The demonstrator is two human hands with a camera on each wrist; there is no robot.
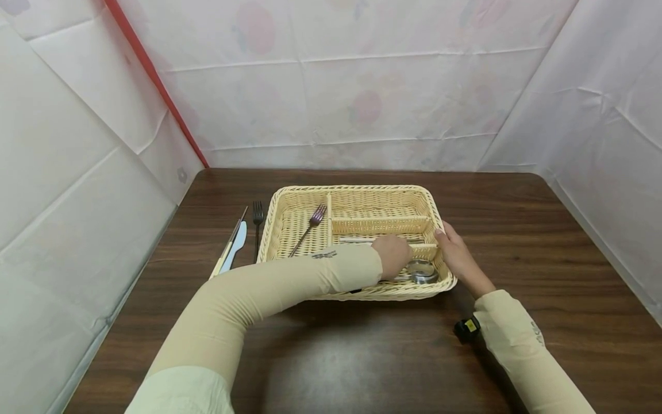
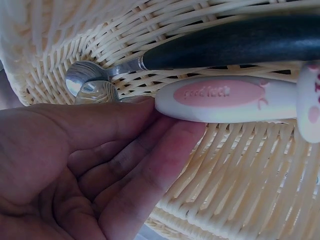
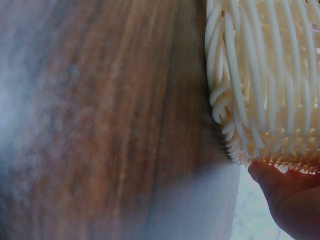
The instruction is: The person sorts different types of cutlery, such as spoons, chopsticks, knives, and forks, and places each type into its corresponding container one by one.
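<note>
Wicker basket (image 1: 383, 200) sits near the middle of the dark wood worktop (image 1: 517, 230), pale patterned sheeting (image 1: 372, 86) hung behind. From my remote seat I count four compartments: one long on the left, and three stacked far, middle and near on the right.

Cream sleeves (image 1: 284, 287) cover both of the person's arms. The left arm reaches across the basket's front, hiding part of its near side from my head view.

Right hand (image 1: 457, 253) clamped on the basket's right end, thumb at the rim. Left hand (image 1: 394, 256) over the near right compartment; on the left wrist feed I see thumb and fingers pinching the end of a white-and-pink handle (image 2: 220, 97). Its far end runs out of view; I cannot tell which utensil it belongs to.

Just beside that handle, inside the basket, lies a black-handled spoon (image 2: 225, 47), a second metal bowl (image 2: 97, 93) overlapping its head.

Left of the basket, on the worktop: a pair of chopsticks (image 1: 223, 253) with yellow handle ends, a light blue knife (image 1: 238, 238) close alongside, then a black fork (image 1: 257, 214) nearest the basket.

In the left compartment I note a purplish fork (image 1: 316, 215), tilted, tines toward the divider. Thin, light rods (image 1: 357, 239) lie in the middle right compartment, partly behind the left hand.
</note>
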